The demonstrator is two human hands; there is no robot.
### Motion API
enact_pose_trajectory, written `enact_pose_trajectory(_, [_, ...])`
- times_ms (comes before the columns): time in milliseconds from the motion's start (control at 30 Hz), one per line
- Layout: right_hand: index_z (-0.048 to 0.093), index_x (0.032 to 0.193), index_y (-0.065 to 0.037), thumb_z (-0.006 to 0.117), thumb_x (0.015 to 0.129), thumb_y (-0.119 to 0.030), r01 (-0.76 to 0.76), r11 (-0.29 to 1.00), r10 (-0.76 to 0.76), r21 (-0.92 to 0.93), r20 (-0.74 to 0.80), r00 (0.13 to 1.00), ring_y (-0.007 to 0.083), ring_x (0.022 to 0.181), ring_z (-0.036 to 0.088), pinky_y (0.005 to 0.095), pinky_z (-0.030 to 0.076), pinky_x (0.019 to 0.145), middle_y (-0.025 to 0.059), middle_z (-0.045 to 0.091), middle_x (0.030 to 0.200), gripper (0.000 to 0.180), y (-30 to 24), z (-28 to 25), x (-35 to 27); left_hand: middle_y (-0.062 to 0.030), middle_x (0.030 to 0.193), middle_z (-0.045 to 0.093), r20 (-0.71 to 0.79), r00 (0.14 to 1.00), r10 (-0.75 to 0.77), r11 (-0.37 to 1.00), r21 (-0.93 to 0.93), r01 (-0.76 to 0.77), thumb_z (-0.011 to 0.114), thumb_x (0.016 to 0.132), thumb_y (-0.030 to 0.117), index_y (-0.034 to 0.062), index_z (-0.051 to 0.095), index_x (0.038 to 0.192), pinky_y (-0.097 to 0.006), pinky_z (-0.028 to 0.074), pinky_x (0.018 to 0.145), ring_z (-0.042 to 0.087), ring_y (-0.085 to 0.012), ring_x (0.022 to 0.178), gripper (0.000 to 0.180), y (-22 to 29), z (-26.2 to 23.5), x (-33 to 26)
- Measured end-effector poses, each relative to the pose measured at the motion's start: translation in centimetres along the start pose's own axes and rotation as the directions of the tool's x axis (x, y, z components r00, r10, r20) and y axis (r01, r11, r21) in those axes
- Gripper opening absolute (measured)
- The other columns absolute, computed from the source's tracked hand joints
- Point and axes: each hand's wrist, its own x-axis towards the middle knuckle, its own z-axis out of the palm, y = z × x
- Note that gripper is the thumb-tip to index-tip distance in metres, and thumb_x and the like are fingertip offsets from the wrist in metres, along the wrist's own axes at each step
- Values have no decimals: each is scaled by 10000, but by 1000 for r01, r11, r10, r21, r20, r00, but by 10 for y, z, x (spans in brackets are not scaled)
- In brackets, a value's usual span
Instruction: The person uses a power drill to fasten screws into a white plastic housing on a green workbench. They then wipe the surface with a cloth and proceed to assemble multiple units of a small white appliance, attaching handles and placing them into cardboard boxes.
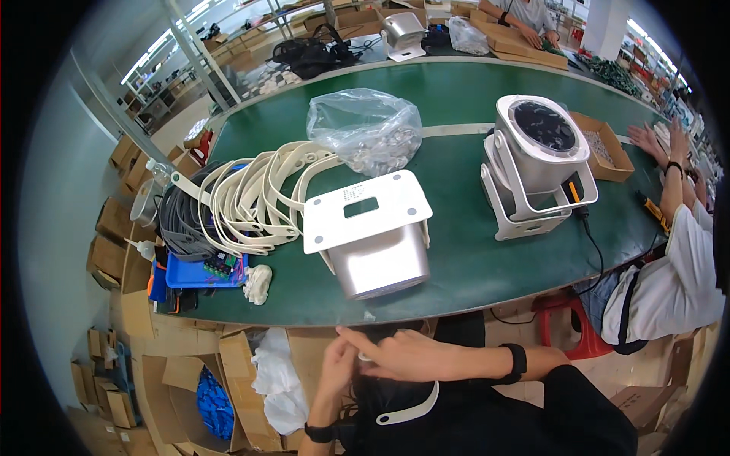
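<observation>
Just beyond my lap, at the table's near edge, my hands meet. The fingers of my left hand (338, 368) are closed and touch those of my right hand (414, 353); what they pinch is too small to make out. My right hand is closed, its index finger reaching over the left fingertips. Below it a curved off-white strap (411, 412) with a holed end hangs over my dark clothes. Its upper part runs behind my right hand, and a small white piece shows between the fingers. Ahead stands a silver-and-white housing (384, 258) with a flat white bracket plate (367, 210) on top.
Looped off-white straps (262, 197), grey cable (186, 216) and a blue tray (194, 271) occupy the left. A clear bag of small parts (380, 144) lies behind. At right stand another bracketed unit (540, 152) and a cardboard tray (604, 148). A co-worker (661, 281) sits there.
</observation>
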Motion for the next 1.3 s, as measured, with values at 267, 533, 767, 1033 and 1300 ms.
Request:
enact_pose_trajectory(267, [544, 1328, -112, 632, 941, -169, 181, 933, -59, 312, -363, 930, 355, 601, 631, 393, 488, 558, 156, 664, 737, 401, 20, -64, -68, 43, 627, 436, -71, 712, 699, 637, 514, -575, 485, 959, 72, 62, 491, 715, -229, 212, 425, 331, -22, 490, 244, 248, -34, 28])
enact_pose_trajectory(533, [679, 1113, -62, 646, 917, -93, 38, 955, 182, 295, -681, 710, 197, 565, 610, 289, 443, 551, 98, 705, 886, 201, 18, -80, -89, -147, 1127, 665, 545, 461, 700, -205, 772, -602, 595, 951, 205, 6, 600, 1247, -327, 506, 872, 632, -224, 997, 356, 336, 45, 265])
enact_pose_trajectory(767, [626, 867, -7, 547, 1021, -216, 389, 753, 489, 531, -847, 210, 77, 483, 424, 228, 344, 437, 6, 480, 575, 271, 28, -58, -151, -148, 1127, 677, 187, 523, 831, 418, 410, -811, 594, 958, 201, -39, 638, 1104, -314, 501, 867, 644, -200, 1006, 284, 306, 54, 66])
enact_pose_trajectory(1033, [635, 795, 45, 650, 935, -121, 967, 238, -514, -87, -857, 49, 184, 451, 515, 298, 397, 396, 81, 533, 596, 218, -41, -100, -11, -134, 891, 709, 498, 847, -187, 801, 577, -163, 749, 869, 222, 19, 574, 1276, -304, 534, 656, 679, -226, 727, 487, 219, 43, -1])
enact_pose_trajectory(1300, [585, 1228, -16, 672, 771, -73, 99, 959, -282, -265, -927, 248, 345, 1065, 601, 397, 492, 898, 233, 585, 1212, 468, 0, -110, -25, -133, 718, 705, -50, 711, 701, 486, 763, -425, 575, 985, 204, -63, 664, 1084, -270, 496, 521, 676, -166, 584, 298, 307, -73, 114])
